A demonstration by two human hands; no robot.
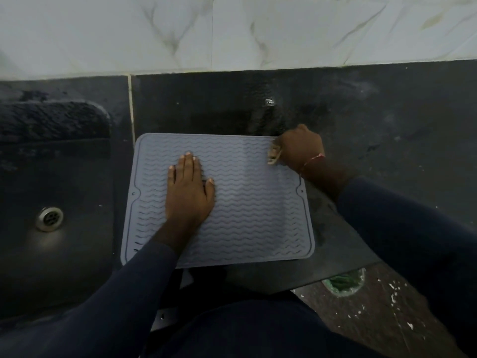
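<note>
A grey ribbed silicone mat (258, 208) lies flat on the dark counter (374, 112), its near edge at the counter's front. My left hand (189, 189) rests flat on the mat's left half, fingers straight and together. My right hand (300, 148) is curled at the mat's far right corner and grips a small pale cloth or sponge (274, 155) against the mat's edge. A thin red thread circles my right wrist.
A dark sink (56, 177) with a metal drain (49, 218) lies left of the mat. White marble wall tiles (232, 32) run behind the counter. The counter looks wet behind my right hand. A green item (344, 281) lies on the speckled floor below right.
</note>
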